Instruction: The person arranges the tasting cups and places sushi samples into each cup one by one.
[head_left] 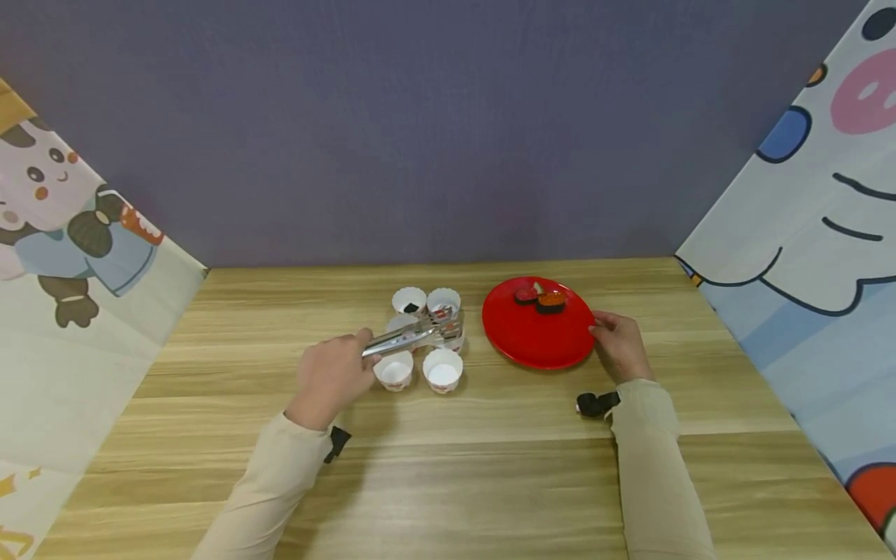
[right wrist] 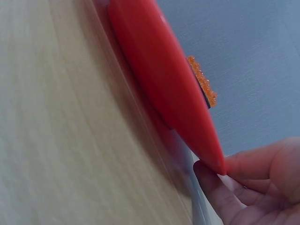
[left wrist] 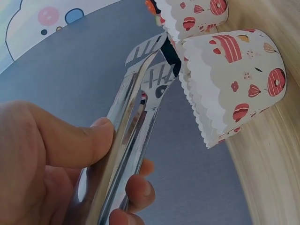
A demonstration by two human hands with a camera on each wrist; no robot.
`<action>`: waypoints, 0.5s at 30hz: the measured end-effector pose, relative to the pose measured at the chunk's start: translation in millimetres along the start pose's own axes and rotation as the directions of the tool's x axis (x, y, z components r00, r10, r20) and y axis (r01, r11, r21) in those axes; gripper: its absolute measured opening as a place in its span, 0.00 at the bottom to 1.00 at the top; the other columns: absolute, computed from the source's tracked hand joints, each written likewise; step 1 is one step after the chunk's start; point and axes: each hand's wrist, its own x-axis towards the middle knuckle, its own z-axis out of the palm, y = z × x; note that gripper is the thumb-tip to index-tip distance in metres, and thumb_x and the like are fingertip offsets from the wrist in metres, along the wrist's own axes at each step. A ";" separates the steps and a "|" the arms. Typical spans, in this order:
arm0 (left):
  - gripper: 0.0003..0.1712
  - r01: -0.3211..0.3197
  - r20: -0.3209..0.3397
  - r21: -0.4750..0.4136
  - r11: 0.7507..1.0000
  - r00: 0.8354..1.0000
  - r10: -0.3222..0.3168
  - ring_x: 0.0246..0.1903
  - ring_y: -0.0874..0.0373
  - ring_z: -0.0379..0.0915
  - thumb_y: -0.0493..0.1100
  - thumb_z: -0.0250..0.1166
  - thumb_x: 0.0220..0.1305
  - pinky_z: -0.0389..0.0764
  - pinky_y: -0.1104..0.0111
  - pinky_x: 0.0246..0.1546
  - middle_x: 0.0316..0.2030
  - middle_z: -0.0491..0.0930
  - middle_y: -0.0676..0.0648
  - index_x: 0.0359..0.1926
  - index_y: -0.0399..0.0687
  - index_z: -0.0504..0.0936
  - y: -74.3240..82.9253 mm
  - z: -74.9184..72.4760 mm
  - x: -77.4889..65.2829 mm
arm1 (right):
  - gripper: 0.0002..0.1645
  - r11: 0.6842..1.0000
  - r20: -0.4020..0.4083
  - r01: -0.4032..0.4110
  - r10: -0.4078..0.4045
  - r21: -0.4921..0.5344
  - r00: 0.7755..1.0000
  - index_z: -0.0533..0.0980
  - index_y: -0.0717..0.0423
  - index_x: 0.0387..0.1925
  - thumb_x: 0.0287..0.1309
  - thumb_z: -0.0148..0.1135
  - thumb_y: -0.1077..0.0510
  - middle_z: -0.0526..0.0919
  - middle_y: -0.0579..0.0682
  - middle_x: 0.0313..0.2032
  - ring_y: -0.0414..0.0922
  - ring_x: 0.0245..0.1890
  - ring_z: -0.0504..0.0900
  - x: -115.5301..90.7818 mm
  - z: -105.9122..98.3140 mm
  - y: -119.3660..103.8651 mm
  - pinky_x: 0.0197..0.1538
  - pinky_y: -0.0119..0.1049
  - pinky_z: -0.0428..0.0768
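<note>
From my feed: left hand [head_left: 336, 379] has fingers [left wrist: 139, 191] clamped round metal tongs [head_left: 395, 342], tong tips parted at patterned paper cups [head_left: 443, 372] on desk [head_left: 476, 482]; cannot tell if tips grip anything. Right hand [head_left: 621, 346] pinches rim of red plate [head_left: 535, 338]; sushi pieces [head_left: 551, 302] sit toward its far side.

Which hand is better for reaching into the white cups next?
Probably the left hand: it holds the metal tongs at the white cups, while the right hand, farther away, pinches the red plate.
</note>
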 end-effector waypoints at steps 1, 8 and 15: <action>0.12 0.002 0.005 -0.001 1.000 1.000 -0.002 0.16 0.54 0.67 0.50 0.63 0.57 0.66 0.61 0.13 0.18 0.73 0.49 0.34 0.47 0.76 0.0 -0.2 0.3 | 0.23 1.000 0.000 0.000 0.000 -0.002 1.000 0.66 0.77 0.57 0.61 0.48 0.69 0.73 0.70 0.55 0.46 0.50 0.75 -0.1 0.2 0.1 0.39 0.15 0.69; 0.13 -0.005 0.040 0.001 1.000 0.999 0.005 0.16 0.56 0.66 0.48 0.63 0.58 0.66 0.63 0.13 0.20 0.75 0.48 0.40 0.45 0.79 1.3 -1.9 1.9 | 0.24 1.000 -0.002 -0.013 0.013 0.000 1.000 0.66 0.77 0.58 0.62 0.48 0.69 0.72 0.71 0.56 0.57 0.56 0.71 -0.1 0.2 0.2 0.39 0.15 0.68; 0.15 -0.008 0.049 0.017 1.000 0.999 0.007 0.16 0.56 0.66 0.48 0.63 0.58 0.65 0.64 0.12 0.21 0.76 0.47 0.42 0.44 0.80 5.2 -4.6 4.1 | 0.24 1.000 0.004 -0.021 0.021 0.008 1.000 0.66 0.77 0.58 0.62 0.48 0.68 0.71 0.70 0.56 0.56 0.57 0.71 0.5 1.1 0.4 0.39 0.15 0.68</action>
